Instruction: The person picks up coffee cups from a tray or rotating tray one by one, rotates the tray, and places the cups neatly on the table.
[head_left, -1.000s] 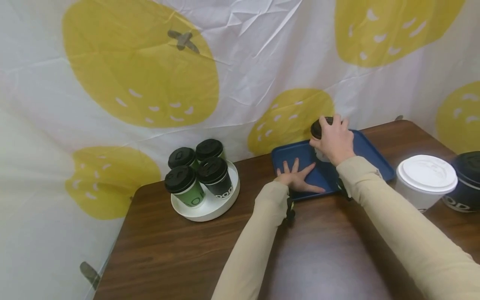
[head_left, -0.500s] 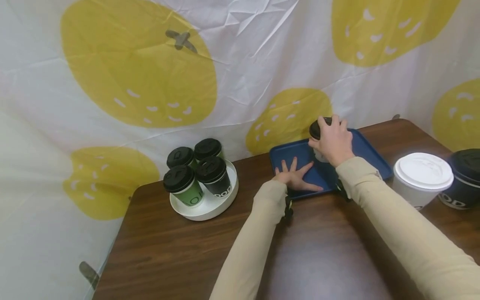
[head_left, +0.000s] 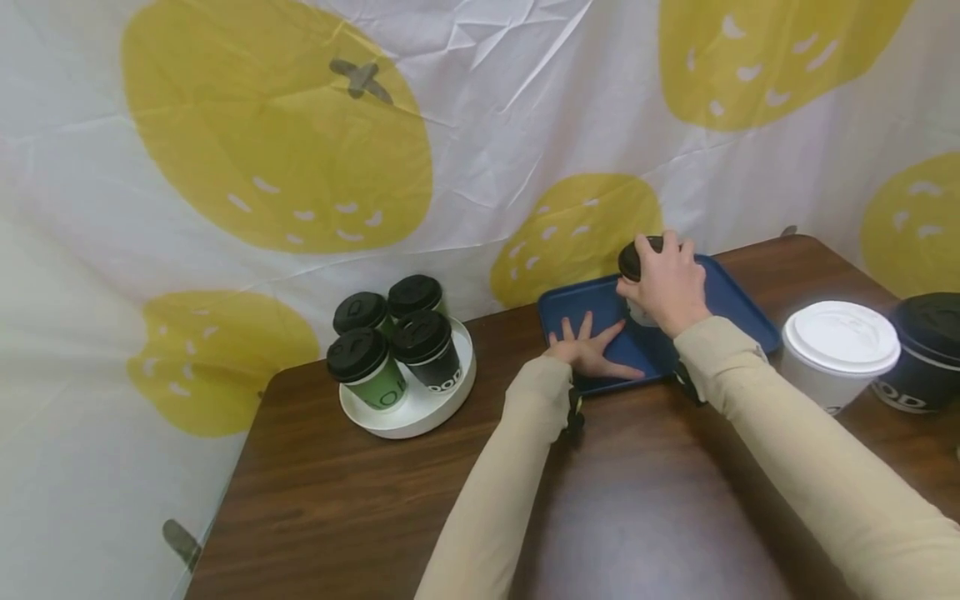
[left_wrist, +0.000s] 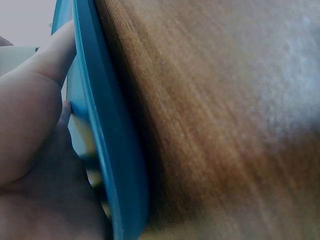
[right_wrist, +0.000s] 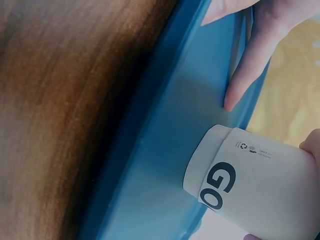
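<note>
My right hand (head_left: 670,283) grips a white paper cup (right_wrist: 262,185) with a black lid (head_left: 632,259) from above, fingers spread around its upper part. Dark letters "GO" show on the cup's side in the right wrist view. Its base meets the floor of a blue tray (head_left: 716,287). My left hand (head_left: 588,354) lies over the tray's left part with fingers straight and spread wide. From the left wrist, its thumb (left_wrist: 57,50) shows along the tray's rim. Nothing is held in that hand.
Left on the wooden table (head_left: 322,492) stands a round white tray (head_left: 408,427) bearing several green and black lidded cups. A large white-lidded cup (head_left: 836,358) and a large black cup (head_left: 926,354) stand at right, near my right forearm. A patterned curtain (head_left: 480,125) hangs behind.
Both hands keep their places, the right still gripping the cup. The head view shifts slightly, and the large cups at right appear a little farther left and higher.
</note>
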